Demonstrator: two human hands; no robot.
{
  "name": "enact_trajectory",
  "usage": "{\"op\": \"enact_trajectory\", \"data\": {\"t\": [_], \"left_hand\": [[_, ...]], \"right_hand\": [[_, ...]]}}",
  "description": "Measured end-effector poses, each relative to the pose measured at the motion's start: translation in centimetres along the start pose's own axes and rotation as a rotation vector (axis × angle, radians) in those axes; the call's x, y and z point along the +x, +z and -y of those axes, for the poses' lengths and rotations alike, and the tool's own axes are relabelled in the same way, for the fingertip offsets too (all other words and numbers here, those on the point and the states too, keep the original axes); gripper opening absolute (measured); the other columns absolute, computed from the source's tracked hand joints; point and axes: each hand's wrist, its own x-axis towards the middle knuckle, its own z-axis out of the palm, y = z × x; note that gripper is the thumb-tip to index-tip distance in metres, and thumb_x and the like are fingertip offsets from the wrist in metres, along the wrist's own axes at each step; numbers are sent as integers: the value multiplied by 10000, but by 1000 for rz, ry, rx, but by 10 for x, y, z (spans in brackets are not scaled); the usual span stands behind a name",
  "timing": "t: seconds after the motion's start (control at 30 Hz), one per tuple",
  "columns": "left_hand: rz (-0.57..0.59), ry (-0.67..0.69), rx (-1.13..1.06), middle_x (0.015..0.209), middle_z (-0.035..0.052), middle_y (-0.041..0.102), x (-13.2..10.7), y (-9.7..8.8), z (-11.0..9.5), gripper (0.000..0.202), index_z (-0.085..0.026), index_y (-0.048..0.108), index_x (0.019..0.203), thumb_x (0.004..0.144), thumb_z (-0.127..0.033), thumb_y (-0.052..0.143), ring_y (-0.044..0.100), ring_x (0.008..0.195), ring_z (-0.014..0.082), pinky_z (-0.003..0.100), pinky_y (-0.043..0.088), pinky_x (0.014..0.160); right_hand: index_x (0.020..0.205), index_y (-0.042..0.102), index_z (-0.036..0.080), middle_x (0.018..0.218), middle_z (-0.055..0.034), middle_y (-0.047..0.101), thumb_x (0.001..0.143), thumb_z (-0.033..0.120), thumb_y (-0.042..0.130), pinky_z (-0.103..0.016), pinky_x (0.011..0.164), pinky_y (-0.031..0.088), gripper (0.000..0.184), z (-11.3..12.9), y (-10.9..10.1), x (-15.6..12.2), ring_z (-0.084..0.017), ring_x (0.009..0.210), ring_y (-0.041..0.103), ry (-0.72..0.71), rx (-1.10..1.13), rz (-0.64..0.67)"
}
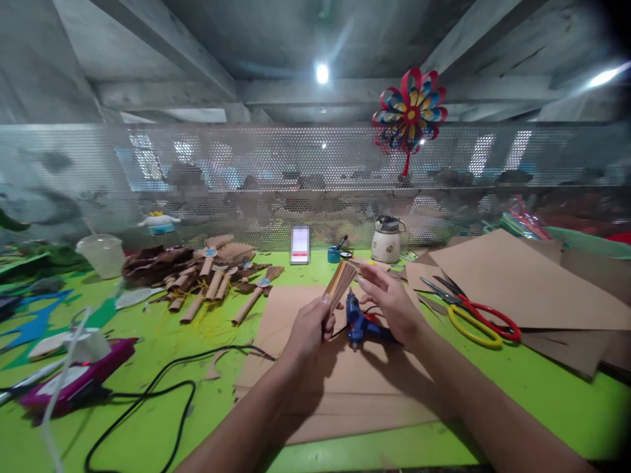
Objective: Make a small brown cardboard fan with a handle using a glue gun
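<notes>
My left hand (pixel 309 326) is closed round the lower end of a folded stack of brown card strips (pixel 339 284), held tilted up and to the right. My right hand (pixel 389 299) pinches the upper end of the same stack with its fingertips. Both hands hover above a brown cardboard sheet (pixel 315 387) lying on the green table (pixel 148 420). A blue glue gun (pixel 359 323) rests on that sheet just beneath and between my hands.
Rolled brown paper tubes (pixel 211 286) are piled at left. Scissors with red and yellow handles (pixel 476 316) lie on cardboard sheets (pixel 517 282) at right. A phone (pixel 300 244), a white jar (pixel 386 240), a black cable (pixel 162 387) and a perforated metal screen (pixel 276 171) with a paper pinwheel (pixel 409 112) stand behind.
</notes>
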Motion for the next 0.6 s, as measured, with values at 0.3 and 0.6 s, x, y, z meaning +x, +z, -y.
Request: {"op": "enact_trajectory", "data": {"t": [0.3,0.6], "left_hand": [[43,-1,37,455,-68,351,0,-2,-1,384,-140,586,791,792,-520,533,278,404,62,186,156,408],[-49,46,-53,464,-87,330,9,-16,0,346,-137,561,804,801,-480,524,240,400,46,183,160,413]], "right_hand": [[1027,536,166,593,9,622,799,376,659,-150,381,362,334,5,0,-14,-79,447,533,292,269,234],[850,650,120,674,-35,641,828,458,599,-187,422,427,343,5,10,-32,-87,485,567,327,58,578]]}}
